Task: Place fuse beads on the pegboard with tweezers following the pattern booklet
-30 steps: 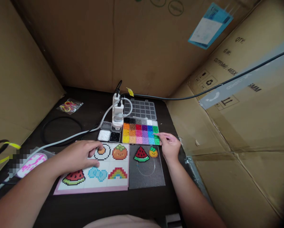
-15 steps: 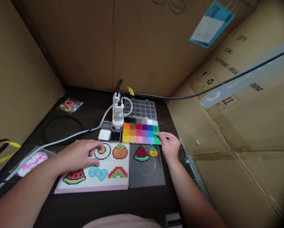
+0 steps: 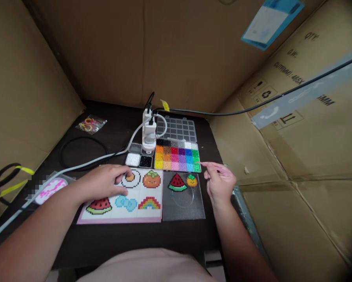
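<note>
My right hand (image 3: 221, 183) is closed on pink tweezers (image 3: 207, 164), whose tips point left over the green beads at the right side of a sectioned bead box (image 3: 177, 171). My left hand (image 3: 107, 181) lies over a pattern sheet (image 3: 120, 217), thumb and fingers apart with nothing held between them. The sheet shows an egg, a persimmon, a watermelon slice, a bow and a rainbow; the hand covers part of it. Right of the sheet lies a clear pegboard (image 3: 183, 214) carrying a bead watermelon (image 3: 177, 183) and a small orange bead fruit (image 3: 191, 180). A clear ring shape shows below them.
Small trays of white beads (image 3: 133, 159) and black beads (image 3: 146, 161) sit beside a white power strip (image 3: 149, 135). A grey cable (image 3: 84, 161) crosses the table. Behind stands the clear box lid (image 3: 180, 129). Cardboard walls (image 3: 117, 51) surround the table.
My right hand has shifted right, and the tweezer tips have moved from near the blue beads to the green ones. My left hand keeps its place on the sheet. The view has tilted slightly.
</note>
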{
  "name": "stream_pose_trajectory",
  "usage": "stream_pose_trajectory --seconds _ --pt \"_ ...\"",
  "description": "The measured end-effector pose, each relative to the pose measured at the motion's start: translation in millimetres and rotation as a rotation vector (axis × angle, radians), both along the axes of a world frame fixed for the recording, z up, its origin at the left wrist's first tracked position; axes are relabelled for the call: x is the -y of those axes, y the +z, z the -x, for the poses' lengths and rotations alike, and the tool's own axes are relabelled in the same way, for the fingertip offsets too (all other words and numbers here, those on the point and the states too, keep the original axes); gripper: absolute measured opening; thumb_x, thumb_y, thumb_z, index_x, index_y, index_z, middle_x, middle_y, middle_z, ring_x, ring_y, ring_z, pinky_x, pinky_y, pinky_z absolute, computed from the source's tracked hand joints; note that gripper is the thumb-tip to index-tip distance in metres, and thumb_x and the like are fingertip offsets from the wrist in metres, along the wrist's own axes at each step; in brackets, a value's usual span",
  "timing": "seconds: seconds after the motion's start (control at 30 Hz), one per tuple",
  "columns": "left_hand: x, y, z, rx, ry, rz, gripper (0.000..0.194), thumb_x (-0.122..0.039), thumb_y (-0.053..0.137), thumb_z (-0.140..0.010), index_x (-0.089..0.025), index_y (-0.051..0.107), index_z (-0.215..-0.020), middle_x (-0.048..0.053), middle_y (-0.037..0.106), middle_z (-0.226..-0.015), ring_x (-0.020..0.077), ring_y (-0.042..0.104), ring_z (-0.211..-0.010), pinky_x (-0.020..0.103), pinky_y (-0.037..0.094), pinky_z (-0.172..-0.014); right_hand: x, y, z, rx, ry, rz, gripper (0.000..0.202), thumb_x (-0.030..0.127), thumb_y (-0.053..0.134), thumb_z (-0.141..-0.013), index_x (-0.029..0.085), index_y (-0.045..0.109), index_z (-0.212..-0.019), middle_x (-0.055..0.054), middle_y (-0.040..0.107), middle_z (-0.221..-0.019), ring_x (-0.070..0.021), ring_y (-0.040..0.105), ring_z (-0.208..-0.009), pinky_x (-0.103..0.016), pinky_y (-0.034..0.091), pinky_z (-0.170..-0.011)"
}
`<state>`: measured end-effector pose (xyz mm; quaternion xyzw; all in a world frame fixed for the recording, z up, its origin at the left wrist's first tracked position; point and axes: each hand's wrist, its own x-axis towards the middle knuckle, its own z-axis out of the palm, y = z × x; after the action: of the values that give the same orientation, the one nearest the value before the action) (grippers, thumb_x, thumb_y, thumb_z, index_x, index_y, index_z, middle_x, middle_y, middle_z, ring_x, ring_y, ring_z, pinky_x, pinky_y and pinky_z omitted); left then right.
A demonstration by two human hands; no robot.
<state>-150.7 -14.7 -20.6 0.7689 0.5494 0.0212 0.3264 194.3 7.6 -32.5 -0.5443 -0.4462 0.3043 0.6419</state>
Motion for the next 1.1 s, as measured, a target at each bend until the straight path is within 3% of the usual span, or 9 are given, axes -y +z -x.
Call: stream_pose_trajectory --seconds 0.17,0.37,0.6,1.1 --pt "-1 0.2 -1 -0.014 -0.025 -0.003 0.038 -0.045 0.067 -0.068 -0.025 0.064 -0.100 -0.004 0.057 -0.071 0.0129 0.052 -0.063 0.024 0.033 -0.058 48 12.7 7 0.027 0.124 0.032 0.011 0.024 0.071 -0.076 0.014 0.070 -0.073 -0.007 0.072 -0.074 -0.0069 0.049 -0.041 -0.023 0.038 -0.040" --pt "0 6.0 -3 -0.023 -0.017 0.013 0.038 -0.045 0.068 -0.067 -0.024 0.063 -0.098 -0.004 0.057 -0.071 0.0126 0.052 -0.064 0.024 0.032 -0.059 92 -0.6 21 0.263 0.236 0.156 0.009 0.021 0.068 -0.079 0.016 0.073 -0.074 -0.006 0.072 -0.074 -0.0089 0.054 -0.045 -0.023 0.044 -0.041" --pt "0 9.9 -5 -0.021 -0.008 0.035 0.038 -0.045 0.067 -0.067 -0.024 0.063 -0.098 -0.004 0.056 -0.070 0.0128 0.051 -0.063 0.024 0.031 -0.058 96 -16.3 24 0.411 0.228 0.093 0.007 0.018 0.068 -0.078 0.018 0.073 -0.073 -0.006 0.073 -0.074 -0.0158 0.067 -0.061 -0.026 0.054 -0.050" --pt "0 8.4 -5 -0.039 -0.022 0.030 0.037 -0.046 0.067 -0.068 -0.024 0.062 -0.098 -0.004 0.056 -0.071 0.0118 0.051 -0.062 0.024 0.031 -0.058 95 -14.7 28 0.442 0.200 0.122 0.007 0.021 0.069 -0.077 0.018 0.073 -0.072 -0.006 0.073 -0.074 -0.0169 0.067 -0.060 -0.028 0.056 -0.051"
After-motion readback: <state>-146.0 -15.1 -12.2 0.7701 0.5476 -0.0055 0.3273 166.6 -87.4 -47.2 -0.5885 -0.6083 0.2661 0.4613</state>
